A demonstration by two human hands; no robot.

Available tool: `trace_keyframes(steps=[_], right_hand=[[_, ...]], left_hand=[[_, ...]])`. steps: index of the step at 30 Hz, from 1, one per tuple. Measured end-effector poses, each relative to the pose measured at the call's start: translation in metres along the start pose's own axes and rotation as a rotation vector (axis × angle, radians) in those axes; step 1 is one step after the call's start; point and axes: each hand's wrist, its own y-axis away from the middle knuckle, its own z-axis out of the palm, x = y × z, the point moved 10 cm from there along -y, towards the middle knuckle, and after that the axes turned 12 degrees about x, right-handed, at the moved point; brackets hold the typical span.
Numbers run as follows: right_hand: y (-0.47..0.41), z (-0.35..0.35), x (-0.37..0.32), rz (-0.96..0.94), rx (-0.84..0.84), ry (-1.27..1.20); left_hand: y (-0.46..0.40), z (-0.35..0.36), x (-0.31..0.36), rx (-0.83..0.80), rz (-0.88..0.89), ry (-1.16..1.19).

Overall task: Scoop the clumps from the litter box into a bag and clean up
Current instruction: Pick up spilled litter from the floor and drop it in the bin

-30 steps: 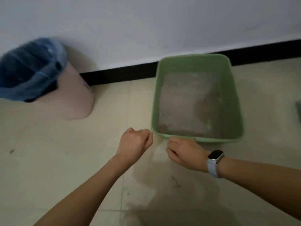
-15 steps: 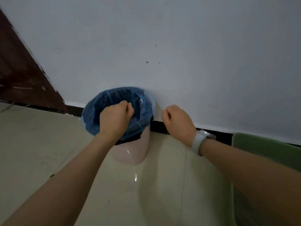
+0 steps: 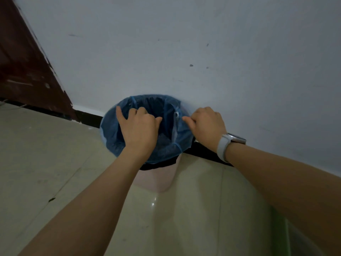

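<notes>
A blue plastic bag (image 3: pixel 166 150) lines a pale pink bin (image 3: pixel 156 180) that stands against the wall. My left hand (image 3: pixel 140 130) lies over the bag's near-left rim, its fingers curled into the film and one finger stretched out to the left. My right hand (image 3: pixel 206 124), with a white watch on the wrist, pinches the bag's right rim beside a pale drawstring (image 3: pixel 176 115). Only a blurred strip of the green litter box (image 3: pixel 285 237) shows at the bottom right, under my right forearm. What lies inside the bag is too dark to make out.
A white wall (image 3: pixel 203 52) with a black skirting strip (image 3: pixel 88 117) runs right behind the bin. A dark red-brown door (image 3: pixel 27 71) stands at the far left. The floor is pale glossy tile (image 3: pixel 46 163). A black edge (image 3: pixel 160 166) hangs below the blue bag.
The view swung from the litter box to the bin. Both hands reached the bag; my right hand moved from beside the wall onto the bag's right rim.
</notes>
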Motion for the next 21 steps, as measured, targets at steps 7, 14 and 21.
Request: trace_keyframes(steps=[7,14,21], right_hand=[[0.028,0.007,0.021,0.049,-0.213,-0.211],[0.140,-0.052,0.106,0.223,-0.024,-0.533],[0.303,-0.076,0.216,0.288,-0.237,-0.385]], left_hand=[[0.021,0.000,0.023,-0.138,-0.083,0.084],[0.116,-0.044,0.153,0.050,0.219,0.405],[0.249,-0.047,0.311,-0.339,0.701,0.497]])
